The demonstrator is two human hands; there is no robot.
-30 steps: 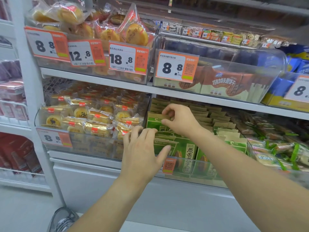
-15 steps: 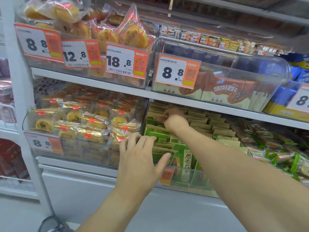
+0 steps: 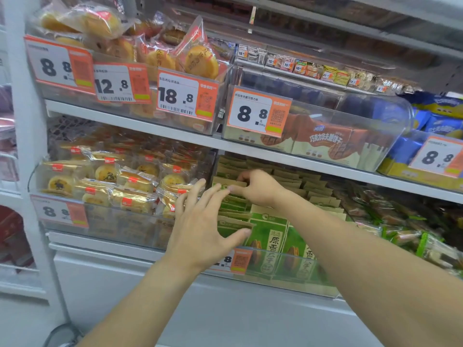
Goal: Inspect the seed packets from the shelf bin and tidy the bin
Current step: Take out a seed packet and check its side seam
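The fingers [image 3: 240, 190] of the right hand [image 3: 260, 187] curl onto the top edge of a green seed packet [image 3: 229, 184] standing deep in the clear shelf bin [image 3: 295, 266]; thumb and forefinger seem to pinch it, though the hand's own back hides the exact grip. The left hand [image 3: 200, 224] is spread wide in front of the bin's left end, fingers straight and apart, thumb out against a front packet; whether the fingertips touch anything cannot be told. The bin sits on the middle shelf, filled with rows of upright green and tan packets. Both forearms cover much of its front, and an orange price tag [image 3: 239, 261] on its lip is half hidden behind the left wrist. To the left, a bin of wrapped yellow pastries [image 3: 105, 176] sits just beside it. On the shelf above stand a clear bin of brown chocolate wafer packs [image 3: 325, 144] and round cakes in crinkled bags [image 3: 198, 61]. Green-wrapped snacks [image 3: 413, 234] at the right are blurred and cut off by the frame edge.
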